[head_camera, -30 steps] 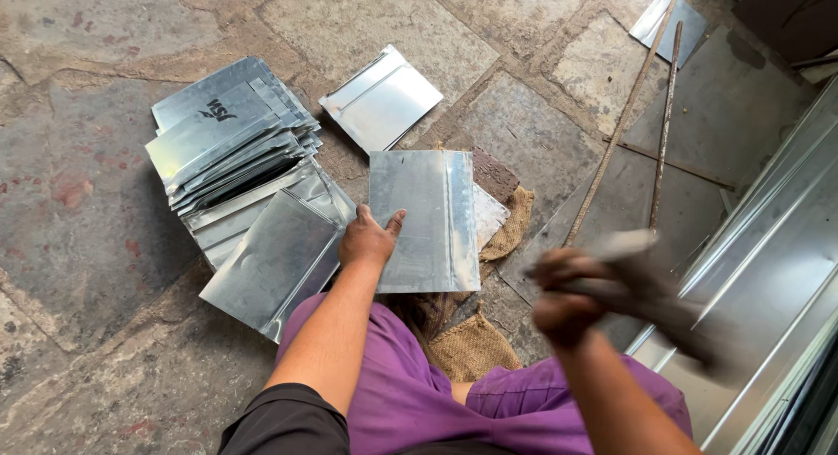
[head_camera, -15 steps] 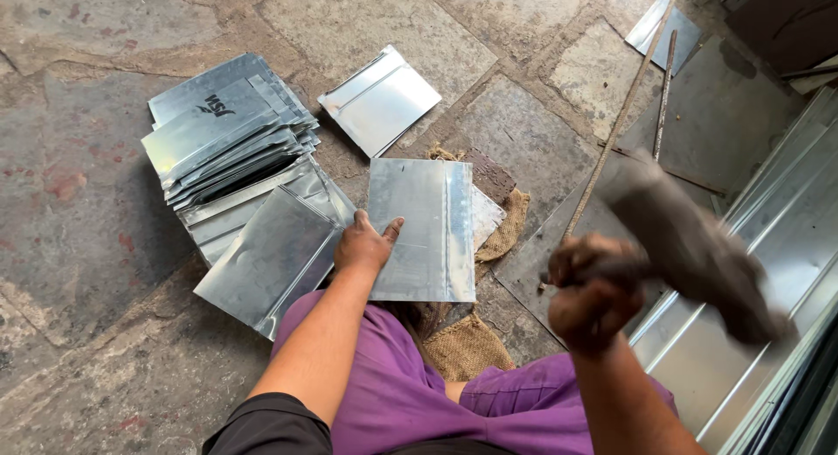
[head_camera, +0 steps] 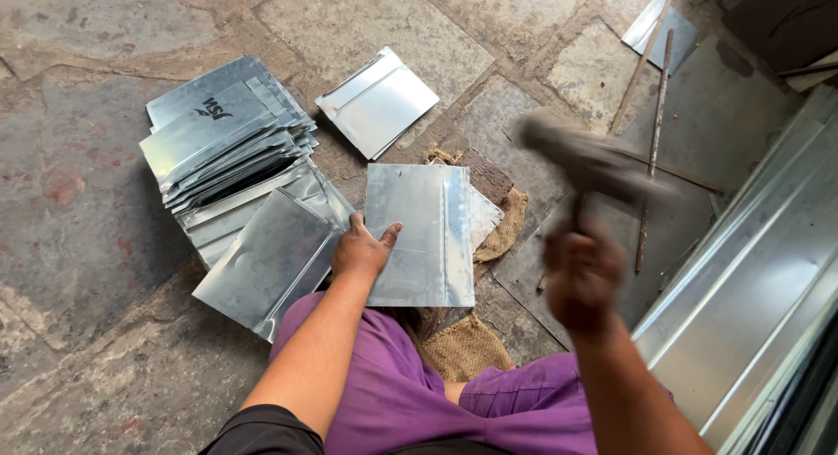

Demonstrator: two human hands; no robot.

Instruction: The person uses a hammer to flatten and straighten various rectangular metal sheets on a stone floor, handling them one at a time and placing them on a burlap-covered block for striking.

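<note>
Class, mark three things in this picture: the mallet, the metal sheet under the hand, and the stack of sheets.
Mallet (head_camera: 585, 162), head view, on its blurred head.
Metal sheet (head_camera: 419, 219), head view, on its flat middle.
Stack of sheets (head_camera: 218, 127), head view, on the top sheet.

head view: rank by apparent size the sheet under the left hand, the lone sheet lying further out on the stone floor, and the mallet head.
1. Sheet under the left hand: largest.
2. Lone sheet: smaller, but farther from the camera, so true size is unsure.
3. Mallet head: smallest, motion-blurred.
</note>
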